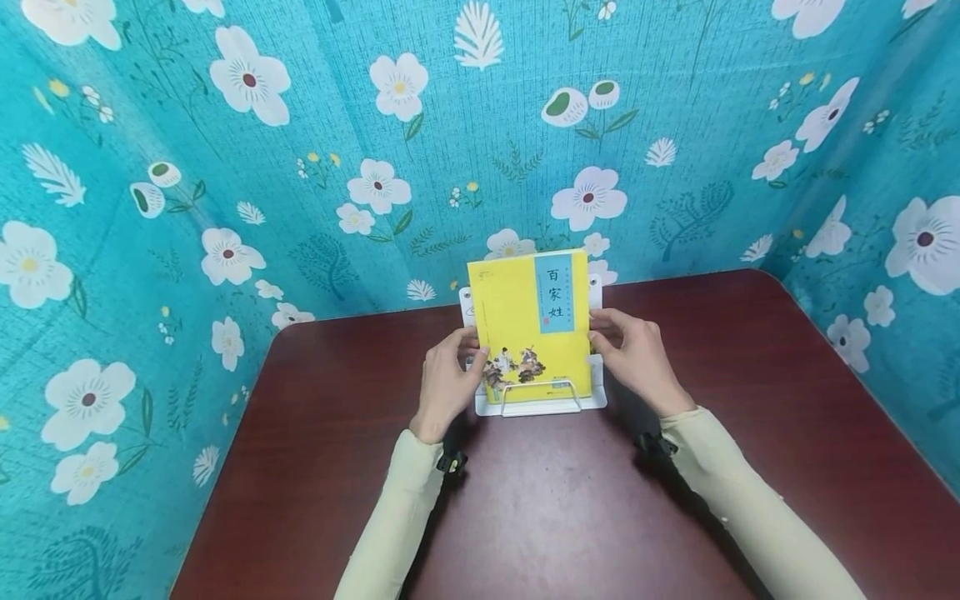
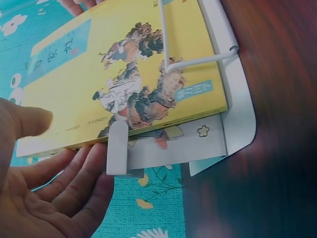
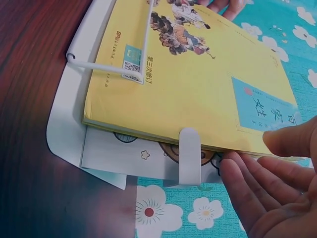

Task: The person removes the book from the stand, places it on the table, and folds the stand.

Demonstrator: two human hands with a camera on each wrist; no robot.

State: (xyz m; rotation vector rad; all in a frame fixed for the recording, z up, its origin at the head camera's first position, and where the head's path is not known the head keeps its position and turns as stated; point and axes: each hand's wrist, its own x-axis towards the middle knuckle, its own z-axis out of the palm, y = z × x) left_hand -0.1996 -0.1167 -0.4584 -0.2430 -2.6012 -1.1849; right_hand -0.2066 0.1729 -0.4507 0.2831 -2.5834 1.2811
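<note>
A yellow paperback book (image 1: pixel 517 312) with a blue title panel leans upright on a white book stand (image 1: pixel 597 387). My left hand (image 1: pixel 447 375) holds its left edge, thumb on the cover and fingers behind; in the left wrist view the fingers pass under the edge beside a white side clip (image 2: pixel 117 148). The right hand (image 1: pixel 637 354) pinches the opposite edge the same way, near the blue panel. Another white clip (image 3: pixel 189 156) overlaps that edge in the right wrist view. A white wire bar (image 1: pixel 540 383) crosses the front of the book's bottom. Most of the stand's back plate is hidden behind the book.
The stand is at the far side of a dark red-brown table (image 1: pixel 345 467) with rounded back corners. A turquoise floral cloth (image 1: pixel 300 150) hangs close behind the stand and along both sides.
</note>
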